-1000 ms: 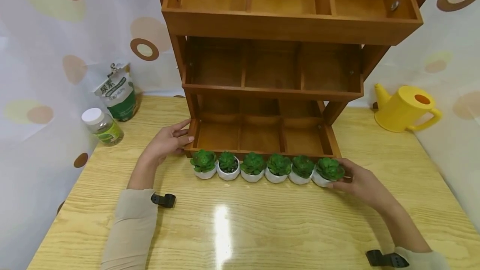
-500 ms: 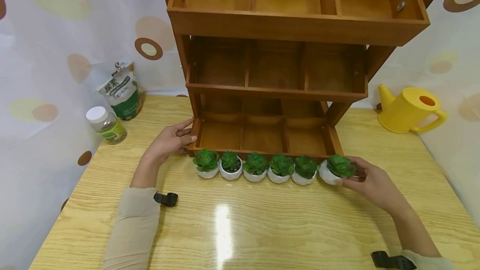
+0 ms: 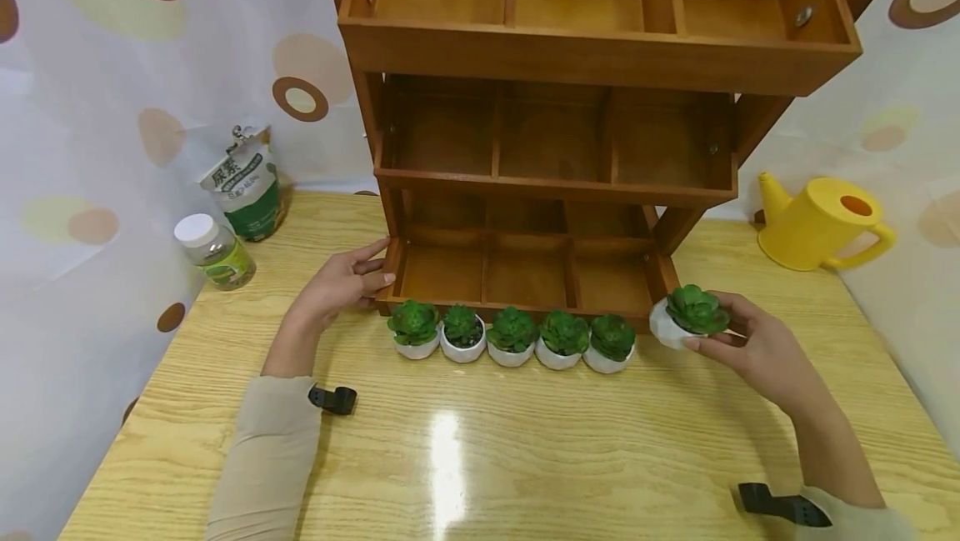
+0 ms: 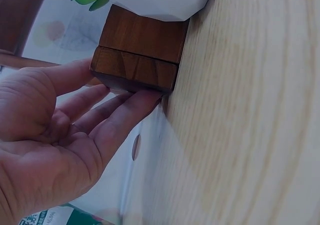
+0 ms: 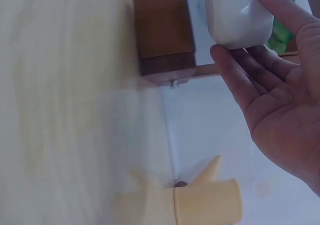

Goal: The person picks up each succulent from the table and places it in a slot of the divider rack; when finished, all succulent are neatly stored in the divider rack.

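My right hand (image 3: 765,349) pinches a white faceted pot (image 5: 240,17) holding a green succulent (image 3: 697,309). That pot is tilted and lifted off the table, by the front right corner of the wooden shelf (image 3: 555,182). My left hand (image 3: 337,283) grips the lower left end of the shelf; in the left wrist view its thumb lies on the upper edge of the wooden corner (image 4: 137,67) and its fingers against the side. Several more potted succulents (image 3: 512,337) stand in a row along the shelf's front edge.
The shelf has three tiers, each divided into compartments. A yellow watering can (image 3: 817,224) stands back right. At the left are a white-capped jar (image 3: 217,253) and a clipped green-and-white bag (image 3: 247,191). Patterned sheeting (image 3: 90,107) covers the walls behind the wooden table (image 3: 570,449).
My right hand has taken the rightmost succulent pot out of the row, rightward, then up and towards the shelf. The left hand keeps its place on the shelf; the view shifts slightly.
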Available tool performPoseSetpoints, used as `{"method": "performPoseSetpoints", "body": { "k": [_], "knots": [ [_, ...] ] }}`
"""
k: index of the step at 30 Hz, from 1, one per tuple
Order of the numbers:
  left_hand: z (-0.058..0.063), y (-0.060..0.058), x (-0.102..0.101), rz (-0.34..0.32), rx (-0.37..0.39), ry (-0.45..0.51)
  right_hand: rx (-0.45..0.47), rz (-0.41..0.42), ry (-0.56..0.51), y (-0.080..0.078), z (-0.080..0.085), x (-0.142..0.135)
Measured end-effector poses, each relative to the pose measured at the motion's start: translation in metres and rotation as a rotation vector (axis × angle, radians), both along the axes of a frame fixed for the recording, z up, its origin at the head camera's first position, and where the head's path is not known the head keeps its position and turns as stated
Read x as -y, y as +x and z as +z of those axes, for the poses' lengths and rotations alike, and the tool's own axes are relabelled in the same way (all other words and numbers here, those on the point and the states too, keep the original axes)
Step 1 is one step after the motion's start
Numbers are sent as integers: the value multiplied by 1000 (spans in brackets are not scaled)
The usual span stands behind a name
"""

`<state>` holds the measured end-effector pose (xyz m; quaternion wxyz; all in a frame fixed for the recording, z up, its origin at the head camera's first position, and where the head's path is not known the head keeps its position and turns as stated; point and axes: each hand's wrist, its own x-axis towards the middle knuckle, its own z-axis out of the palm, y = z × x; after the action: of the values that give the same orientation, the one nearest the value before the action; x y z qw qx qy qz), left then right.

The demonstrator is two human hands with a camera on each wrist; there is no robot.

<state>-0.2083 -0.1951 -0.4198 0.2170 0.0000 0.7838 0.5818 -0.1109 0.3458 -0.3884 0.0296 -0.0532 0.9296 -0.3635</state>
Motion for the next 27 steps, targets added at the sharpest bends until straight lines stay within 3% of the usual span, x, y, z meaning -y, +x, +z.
{"method": "performPoseSetpoints", "body": {
  "k": [12, 27],
  "knots": [
    [0, -1, -1, 0, 0, -3, 0, -41, 11, -21, 4, 13],
    [0, -1, 1, -5, -11, 0, 4, -33, 37, -56, -1, 32]
  ]
}}
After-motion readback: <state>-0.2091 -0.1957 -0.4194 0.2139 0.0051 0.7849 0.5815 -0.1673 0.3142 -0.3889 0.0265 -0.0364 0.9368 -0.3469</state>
